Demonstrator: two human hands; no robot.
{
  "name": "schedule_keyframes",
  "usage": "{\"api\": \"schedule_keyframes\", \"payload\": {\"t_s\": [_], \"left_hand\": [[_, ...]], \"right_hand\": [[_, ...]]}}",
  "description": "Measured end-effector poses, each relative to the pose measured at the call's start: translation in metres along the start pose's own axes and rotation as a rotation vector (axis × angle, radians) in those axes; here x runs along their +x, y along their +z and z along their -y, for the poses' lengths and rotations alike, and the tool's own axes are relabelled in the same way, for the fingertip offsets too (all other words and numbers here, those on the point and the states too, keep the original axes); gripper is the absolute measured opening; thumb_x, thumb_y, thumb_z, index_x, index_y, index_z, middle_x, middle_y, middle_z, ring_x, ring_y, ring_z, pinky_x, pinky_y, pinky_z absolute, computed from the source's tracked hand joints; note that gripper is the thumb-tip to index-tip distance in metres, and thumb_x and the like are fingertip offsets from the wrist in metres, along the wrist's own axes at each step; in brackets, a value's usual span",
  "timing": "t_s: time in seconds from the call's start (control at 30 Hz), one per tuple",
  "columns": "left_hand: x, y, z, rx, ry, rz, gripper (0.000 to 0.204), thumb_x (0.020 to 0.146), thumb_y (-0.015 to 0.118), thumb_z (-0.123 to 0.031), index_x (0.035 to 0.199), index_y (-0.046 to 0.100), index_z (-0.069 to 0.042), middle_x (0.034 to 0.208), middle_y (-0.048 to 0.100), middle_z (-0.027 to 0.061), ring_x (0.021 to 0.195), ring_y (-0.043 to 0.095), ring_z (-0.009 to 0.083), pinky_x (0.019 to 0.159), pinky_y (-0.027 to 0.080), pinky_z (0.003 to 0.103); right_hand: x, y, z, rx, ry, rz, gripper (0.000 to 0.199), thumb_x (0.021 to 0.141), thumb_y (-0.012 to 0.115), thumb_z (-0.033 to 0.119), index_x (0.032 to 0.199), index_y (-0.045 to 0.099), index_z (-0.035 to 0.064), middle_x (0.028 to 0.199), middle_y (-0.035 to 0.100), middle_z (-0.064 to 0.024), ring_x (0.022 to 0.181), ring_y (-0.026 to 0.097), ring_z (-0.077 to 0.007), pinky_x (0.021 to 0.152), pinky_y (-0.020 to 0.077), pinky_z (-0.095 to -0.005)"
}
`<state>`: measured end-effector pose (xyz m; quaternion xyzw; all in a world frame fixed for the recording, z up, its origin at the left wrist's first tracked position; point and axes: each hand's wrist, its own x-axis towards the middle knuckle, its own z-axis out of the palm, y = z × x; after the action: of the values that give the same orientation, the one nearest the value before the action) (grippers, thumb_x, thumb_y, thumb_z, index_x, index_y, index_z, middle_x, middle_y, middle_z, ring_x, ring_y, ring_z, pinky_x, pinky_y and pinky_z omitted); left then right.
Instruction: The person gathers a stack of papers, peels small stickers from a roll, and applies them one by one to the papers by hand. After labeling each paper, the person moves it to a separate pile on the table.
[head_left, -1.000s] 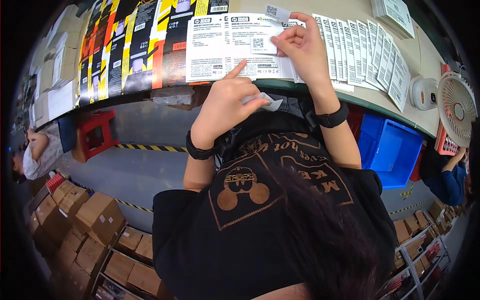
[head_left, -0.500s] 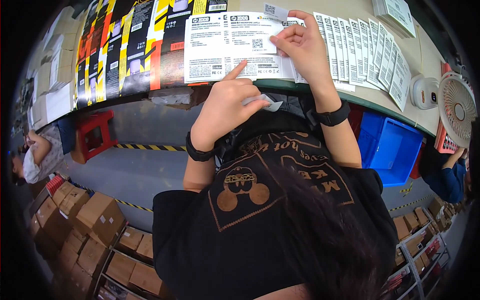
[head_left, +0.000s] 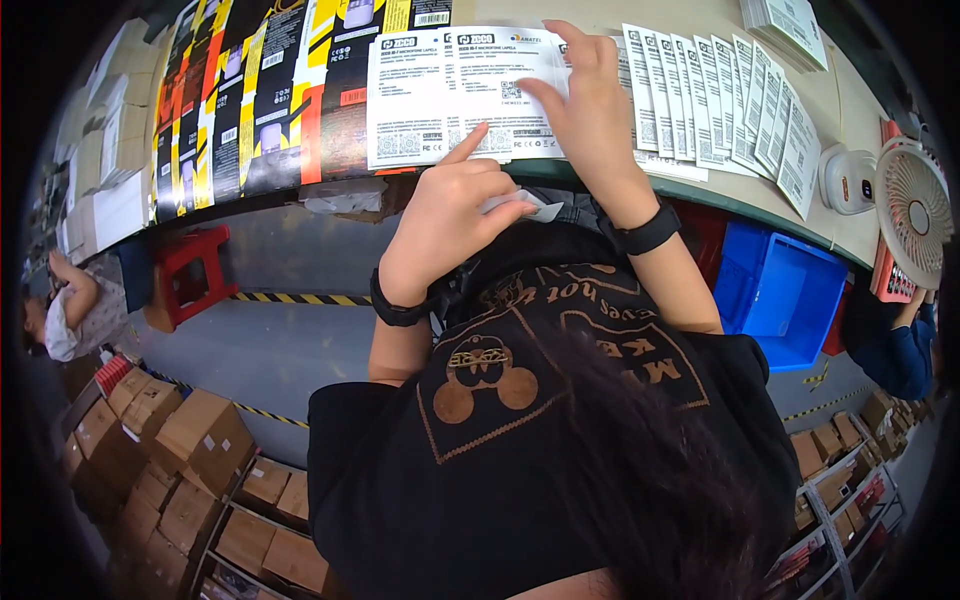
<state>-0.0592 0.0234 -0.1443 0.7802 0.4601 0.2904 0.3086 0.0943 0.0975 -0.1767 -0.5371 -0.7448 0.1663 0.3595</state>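
White printed leaflets [head_left: 410, 85] lie overlapped at the table's near edge, with one leaflet [head_left: 490, 72] uppermost on the right. My left hand [head_left: 455, 215] has its index finger stretched onto the lower part of these sheets. A small whitish piece of paper [head_left: 540, 210] is held between its thumb and curled fingers. At the right edge of the uppermost leaflet is my right hand [head_left: 590, 110], thumb and index finger spread apart. Nothing shows between them; the palm hides part of the sheets beneath.
More leaflets [head_left: 710, 105] fan out to the right, near a leaflet stack [head_left: 785, 35]. Flat black-and-yellow printed packaging [head_left: 270, 100] covers the left. Beyond the fan stand a white round device [head_left: 848, 185] and a small fan [head_left: 915, 215]. A blue bin [head_left: 785, 300] sits below the table edge.
My right hand has moved slightly left and down, and its pinch has opened. The small label with a square code by its fingers no longer shows. My left hand has barely moved.
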Motion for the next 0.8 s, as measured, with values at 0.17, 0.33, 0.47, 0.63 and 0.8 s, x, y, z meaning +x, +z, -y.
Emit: {"api": "schedule_keyframes", "payload": {"t_s": [0.17, 0.33, 0.47, 0.63, 0.8], "left_hand": [[-0.008, -0.015, -0.007, 0.034, -0.026, -0.023, 0.014, 0.067, 0.070, -0.010, 0.065, 0.060, 0.000, 0.057, 0.054, 0.0096, 0.053, 0.052, 0.0256, 0.104, 0.032, 0.041], [-0.015, -0.018, -0.009, 0.048, -0.028, -0.015, 0.016, 0.068, 0.070, -0.013, 0.065, 0.059, -0.001, 0.059, 0.055, 0.0096, 0.059, 0.056, 0.0270, 0.104, 0.031, 0.042], [-0.016, -0.024, -0.009, 0.039, 0.004, -0.059, 0.016, 0.068, 0.070, -0.013, 0.065, 0.059, -0.001, 0.060, 0.055, 0.0095, 0.060, 0.056, 0.0266, 0.105, 0.030, 0.042], [-0.013, -0.037, -0.014, 0.017, -0.045, -0.019, 0.015, 0.067, 0.071, -0.010, 0.064, 0.060, 0.000, 0.055, 0.051, 0.0089, 0.054, 0.051, 0.0257, 0.107, 0.027, 0.041], [-0.013, -0.037, -0.014, 0.007, -0.035, -0.025, 0.015, 0.067, 0.070, -0.010, 0.064, 0.059, 0.000, 0.055, 0.051, 0.0084, 0.053, 0.051, 0.0253, 0.107, 0.026, 0.042]], "right_hand": [[0.001, -0.008, 0.006, -0.003, -0.121, -0.037, 0.049, 0.078, 0.061, 0.007, 0.124, 0.044, 0.0115, 0.100, 0.050, -0.0119, 0.085, 0.056, -0.0274, 0.072, 0.0473, -0.0352], [0.002, -0.014, 0.041, 0.091, -0.474, 0.121, 0.056, 0.079, 0.061, 0.013, 0.131, 0.038, 0.0135, 0.118, 0.049, -0.0127, 0.107, 0.050, -0.0278, 0.093, 0.0377, -0.0400], [-0.006, -0.020, 0.054, -0.041, -0.446, 0.363, 0.059, 0.080, 0.060, 0.020, 0.134, 0.035, 0.0151, 0.129, 0.045, -0.0108, 0.121, 0.041, -0.0262, 0.105, 0.0221, -0.0452], [-0.008, -0.055, 0.049, -0.089, -0.313, 0.371, 0.058, 0.080, 0.061, 0.024, 0.132, 0.038, 0.0140, 0.128, 0.046, -0.0092, 0.122, 0.040, -0.0247, 0.105, 0.0188, -0.0472], [0.000, -0.063, 0.053, 0.123, -0.125, 0.181, 0.041, 0.079, 0.064, 0.017, 0.117, 0.051, 0.0071, 0.113, 0.054, -0.0112, 0.105, 0.051, -0.0232, 0.093, 0.0367, -0.0375]]}}
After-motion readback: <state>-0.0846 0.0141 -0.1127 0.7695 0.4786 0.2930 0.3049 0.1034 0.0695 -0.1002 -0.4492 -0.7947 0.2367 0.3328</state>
